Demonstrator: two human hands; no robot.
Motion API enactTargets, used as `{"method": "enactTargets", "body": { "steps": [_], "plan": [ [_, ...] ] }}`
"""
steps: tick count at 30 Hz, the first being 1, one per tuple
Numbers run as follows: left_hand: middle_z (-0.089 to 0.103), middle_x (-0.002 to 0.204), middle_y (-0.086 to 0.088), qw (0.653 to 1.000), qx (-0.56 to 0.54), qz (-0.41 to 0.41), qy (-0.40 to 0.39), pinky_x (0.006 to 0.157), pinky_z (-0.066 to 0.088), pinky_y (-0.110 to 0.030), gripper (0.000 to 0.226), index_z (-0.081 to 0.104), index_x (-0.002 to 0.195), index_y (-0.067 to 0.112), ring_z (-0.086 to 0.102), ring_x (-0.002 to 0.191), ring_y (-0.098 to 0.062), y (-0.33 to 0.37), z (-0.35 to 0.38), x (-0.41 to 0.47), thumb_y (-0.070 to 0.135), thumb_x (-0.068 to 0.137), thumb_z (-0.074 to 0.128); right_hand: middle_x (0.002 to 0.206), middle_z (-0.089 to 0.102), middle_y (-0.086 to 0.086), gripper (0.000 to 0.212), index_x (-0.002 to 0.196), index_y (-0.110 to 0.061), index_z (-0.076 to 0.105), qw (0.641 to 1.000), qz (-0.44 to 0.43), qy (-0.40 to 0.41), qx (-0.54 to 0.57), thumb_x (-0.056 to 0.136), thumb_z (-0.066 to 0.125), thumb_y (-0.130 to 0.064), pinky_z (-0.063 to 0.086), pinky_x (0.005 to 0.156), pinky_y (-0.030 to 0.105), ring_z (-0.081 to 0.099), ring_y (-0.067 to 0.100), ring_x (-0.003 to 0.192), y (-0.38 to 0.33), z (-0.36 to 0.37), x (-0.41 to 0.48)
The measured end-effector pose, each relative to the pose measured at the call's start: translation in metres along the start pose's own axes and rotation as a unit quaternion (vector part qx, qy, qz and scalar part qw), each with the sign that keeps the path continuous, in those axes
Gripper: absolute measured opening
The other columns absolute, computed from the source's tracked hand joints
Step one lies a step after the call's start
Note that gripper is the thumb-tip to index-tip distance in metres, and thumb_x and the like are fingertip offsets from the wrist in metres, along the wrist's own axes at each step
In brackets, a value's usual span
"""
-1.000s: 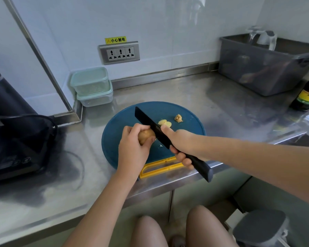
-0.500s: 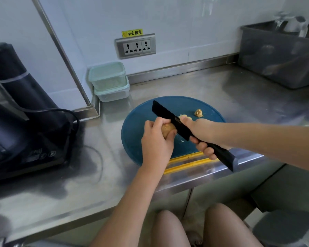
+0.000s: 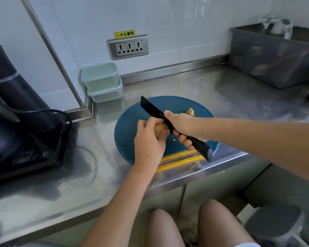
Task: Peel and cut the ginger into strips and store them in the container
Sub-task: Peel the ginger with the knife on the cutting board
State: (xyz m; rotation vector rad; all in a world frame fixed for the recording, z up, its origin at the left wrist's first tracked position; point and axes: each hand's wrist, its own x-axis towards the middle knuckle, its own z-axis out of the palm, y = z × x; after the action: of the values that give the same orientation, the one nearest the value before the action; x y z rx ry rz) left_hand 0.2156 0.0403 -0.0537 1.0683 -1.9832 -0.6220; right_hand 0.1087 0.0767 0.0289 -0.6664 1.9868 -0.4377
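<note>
Above a round blue cutting board (image 3: pixel 130 120), my left hand (image 3: pixel 148 141) grips a tan piece of ginger (image 3: pixel 160 129); only its top shows between my fingers. My right hand (image 3: pixel 183 127) holds a black knife (image 3: pixel 153 111) by the handle, thumb laid on the blade, with the edge against the ginger. A small ginger scrap (image 3: pixel 190 111) lies on the board behind my right hand. Two stacked pale green containers (image 3: pixel 101 81) stand with lids on against the back wall, left of the board.
A black appliance (image 3: pixel 16 122) with a cable fills the left of the steel counter (image 3: pixel 239 97). A grey plastic bin (image 3: pixel 275 56) stands at the back right. The board's yellow handle (image 3: pixel 180 158) lies near the counter's front edge. A wall socket (image 3: pixel 128 47) is above the containers.
The view has shifted left, so the board and hands sit further right in frame. Both hands keep their grip; the knife has slid slightly along the ginger.
</note>
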Motion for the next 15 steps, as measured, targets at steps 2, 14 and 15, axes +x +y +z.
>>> {"method": "enactTargets", "body": {
  "steps": [2, 14, 15],
  "plan": [
    [0.046, 0.097, 0.007, 1.000, -0.001, 0.005, 0.006, 0.063, 0.035, -0.003, 0.027, 0.060, 0.109, 0.025, 0.047, 0.080, -0.005, 0.000, -0.002, -0.001, 0.027, 0.084, 0.070, 0.042, 0.035, -0.001, 0.066, 0.063, -0.016, 0.039, 1.000, 0.018, -0.003, 0.005, 0.088, 0.027, -0.076, 0.031, 0.041, 0.019, 0.030, 0.015, 0.032, 0.013, -0.002, -0.004],
    [0.044, 0.099, 0.006, 1.000, 0.014, 0.006, 0.012, 0.060, 0.033, -0.006, 0.026, 0.059, 0.108, 0.024, 0.048, 0.081, -0.008, 0.001, 0.001, -0.003, 0.026, 0.084, 0.070, 0.048, 0.035, 0.001, 0.066, 0.069, -0.015, 0.040, 0.999, 0.048, 0.020, -0.010, 0.088, 0.027, -0.076, 0.031, 0.045, 0.022, 0.031, 0.016, 0.036, 0.019, 0.008, -0.003],
    [0.044, 0.098, 0.006, 1.000, 0.008, 0.002, 0.014, 0.060, 0.033, -0.006, 0.026, 0.060, 0.108, 0.024, 0.048, 0.080, -0.008, 0.001, 0.001, -0.003, 0.027, 0.084, 0.069, 0.049, 0.036, 0.001, 0.065, 0.071, -0.014, 0.040, 0.999, 0.036, 0.020, -0.014, 0.090, 0.026, -0.075, 0.032, 0.045, 0.023, 0.031, 0.016, 0.037, 0.016, 0.009, 0.001]
  ]
}}
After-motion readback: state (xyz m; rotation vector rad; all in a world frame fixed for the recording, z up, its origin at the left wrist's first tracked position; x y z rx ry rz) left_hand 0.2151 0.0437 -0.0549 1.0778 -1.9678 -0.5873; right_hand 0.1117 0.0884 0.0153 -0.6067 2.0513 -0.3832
